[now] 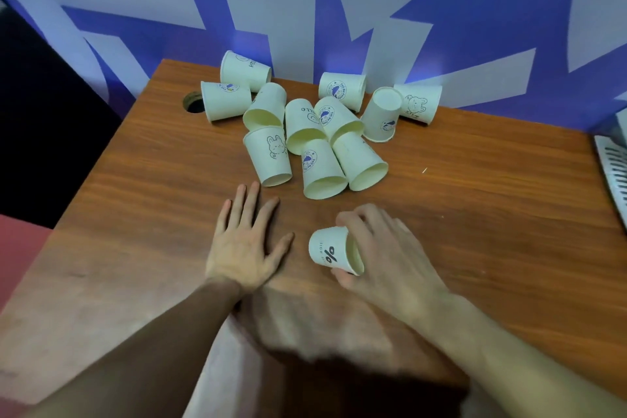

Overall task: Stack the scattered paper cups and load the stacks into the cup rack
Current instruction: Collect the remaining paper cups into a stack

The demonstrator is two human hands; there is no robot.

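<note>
Wooden table [475, 214] against blue-and-white patterned wall [271, 3]

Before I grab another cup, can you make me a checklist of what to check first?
1. Cup held firmly: ok. The right hand wraps the percent-sign cup.
2. Other hand free: ok. The left hand lies flat on the table, empty.
3. Next cup within reach: ok. The bunny cup lies on its side just beyond the left fingers.
4. Pile steady: not ok. The cups lean on each other and may roll.
5. Cup rack ready: cannot tell. Only a slotted grey edge shows at the right.
6. Stack started: not ok. No cups are nested yet.
</note>
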